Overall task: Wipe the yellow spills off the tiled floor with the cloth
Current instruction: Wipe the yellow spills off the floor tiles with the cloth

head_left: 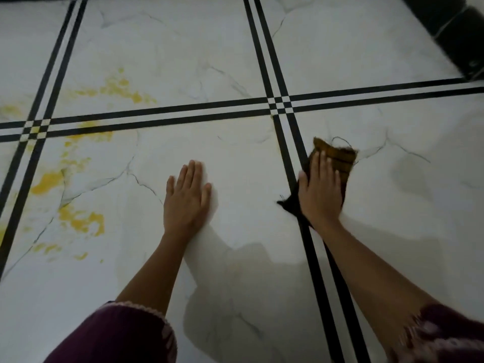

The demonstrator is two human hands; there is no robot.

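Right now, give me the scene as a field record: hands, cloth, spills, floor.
left hand: flat on bare tile, fingers straight, holds nothing
right hand: pressed flat on the cloth, fingers straight
cloth: dark brown, frayed, lies over the black stripes
yellow spills: patches left of both hands, apart from the cloth
floor: white marbled tiles
dark object: top right corner, cannot tell what it is
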